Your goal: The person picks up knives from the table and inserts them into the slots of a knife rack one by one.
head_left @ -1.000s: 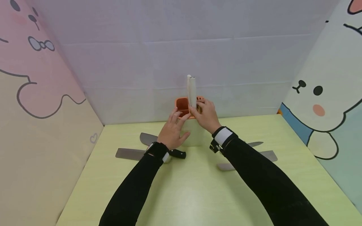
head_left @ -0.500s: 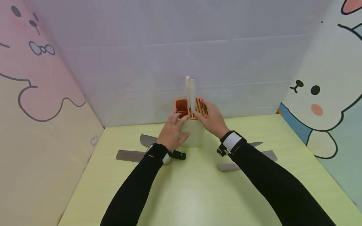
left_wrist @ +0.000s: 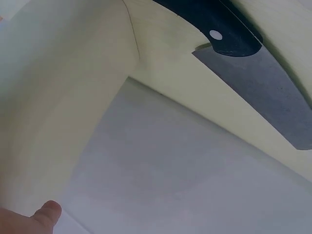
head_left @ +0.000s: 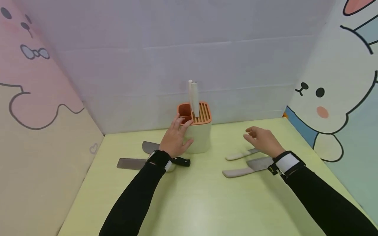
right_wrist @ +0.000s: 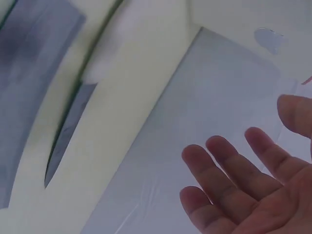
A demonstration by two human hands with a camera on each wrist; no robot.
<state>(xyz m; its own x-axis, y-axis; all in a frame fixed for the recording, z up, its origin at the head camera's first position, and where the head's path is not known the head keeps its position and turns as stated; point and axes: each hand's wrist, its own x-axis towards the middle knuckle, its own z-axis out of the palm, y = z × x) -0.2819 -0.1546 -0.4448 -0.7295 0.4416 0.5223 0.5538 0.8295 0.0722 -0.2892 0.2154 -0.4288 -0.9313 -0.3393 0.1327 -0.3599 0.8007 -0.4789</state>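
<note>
A cream knife block [head_left: 202, 137] with an orange slotted top stands at the back of the table. Two white handles [head_left: 195, 100] rise upright from its slots. My left hand [head_left: 175, 139] rests its fingertips at the block's front-left rim, thumb spread along the front. My right hand [head_left: 264, 141], empty and with loosely bent fingers, hovers above the knives on the right. Nearest below it lie a small white-handled knife [head_left: 237, 156] and a broad-bladed knife with a pale handle [head_left: 236, 172]. The right wrist view shows the palm and the small knife's blade [right_wrist: 70, 129], apart from each other.
A black-handled knife [left_wrist: 239, 48] lies left of the block, partly behind my left wrist in the head view. Another broad blade [head_left: 130, 163] lies beside it, its handle mostly hidden. A white wall [head_left: 141, 105] stands close behind the block, with printed panels at both sides.
My right hand has left the white handle and moved right, over the knives there. The handle stays upright in the block. My left hand keeps its place at the rim.
</note>
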